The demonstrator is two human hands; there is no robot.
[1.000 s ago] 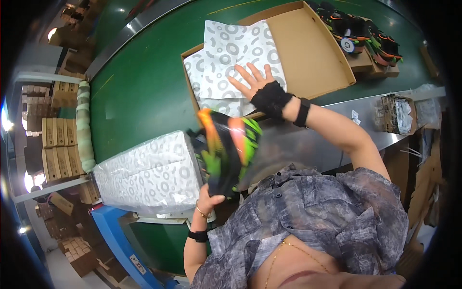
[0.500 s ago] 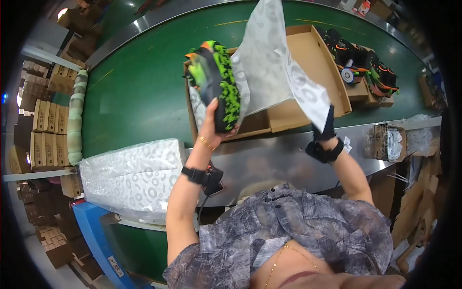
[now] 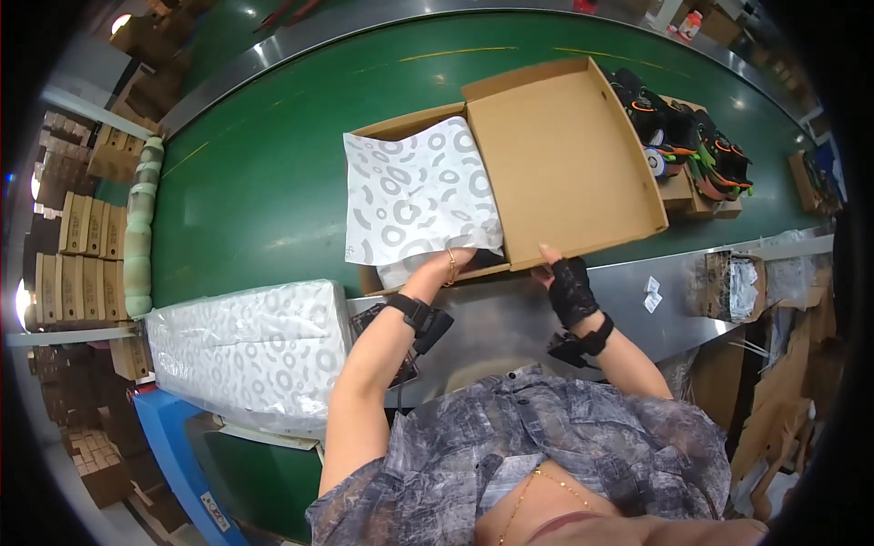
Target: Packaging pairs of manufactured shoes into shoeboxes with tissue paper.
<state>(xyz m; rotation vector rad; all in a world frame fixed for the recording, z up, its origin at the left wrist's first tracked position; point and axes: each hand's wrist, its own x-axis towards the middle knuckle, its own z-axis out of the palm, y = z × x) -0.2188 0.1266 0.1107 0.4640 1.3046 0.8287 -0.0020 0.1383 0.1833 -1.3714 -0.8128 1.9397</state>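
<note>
Currently we see the left hand partly beneath patterned tissue paper in the open cardboard shoebox, upper centre; fingers hidden, grip indeterminable. We note the right hand, partly curled, at the lid's lower edge; we cannot tell whether it grips.

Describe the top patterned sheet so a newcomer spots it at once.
On the green work surface, find the open brown box. Over its left half lies the sheet, white with grey rings. The similarly patterned stack nearer the person is under clear plastic; this sheet is bare and overlaps more paper at its near edge.
</note>
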